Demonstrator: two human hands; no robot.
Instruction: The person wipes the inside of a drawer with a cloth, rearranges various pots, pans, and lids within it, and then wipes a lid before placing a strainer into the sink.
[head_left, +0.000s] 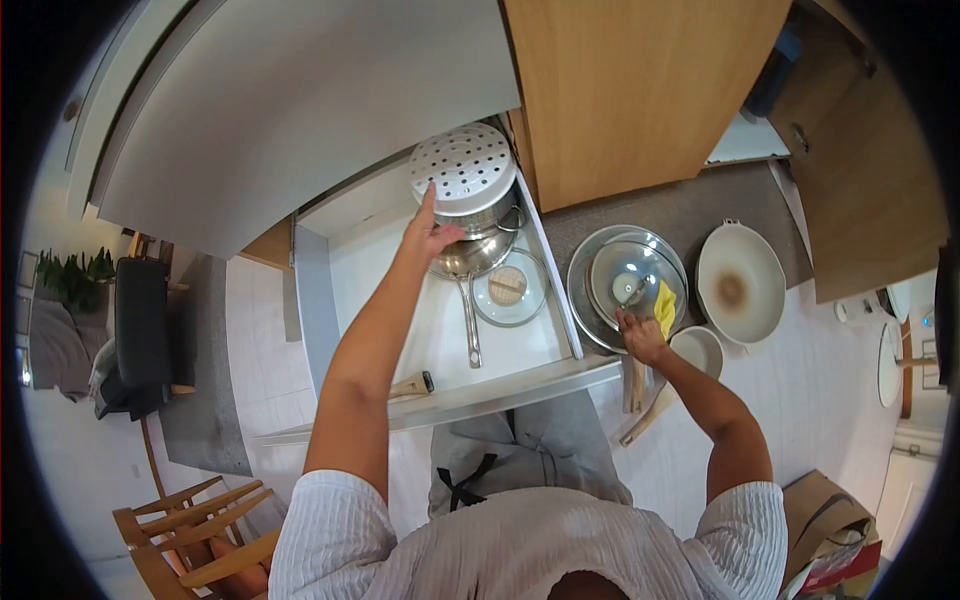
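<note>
My left hand (pixel 430 237) is open over the drawer, its fingers stretched towards a white perforated steamer insert (pixel 462 170). That insert sits upside down on a steel pot (pixel 490 222), and a saucepan with a long metal handle (pixel 470 300) lies just in front. Outside the drawer, my right hand (pixel 643 337) has its fingers closed at the near rim of a glass lid (pixel 628 262). The lid rests on stacked pans in a wide metal pan (pixel 585 310). A yellow cloth (pixel 664 306) lies beside the right fingers.
The pulled-out drawer (pixel 370 270) also holds another glass lid (pixel 533 300) and a dark-tipped handle (pixel 412 385). On the floor stand a light frying pan (pixel 765 265) and a small pan with a wooden handle (pixel 699 350). A cabinet door (pixel 860 180) hangs open at right.
</note>
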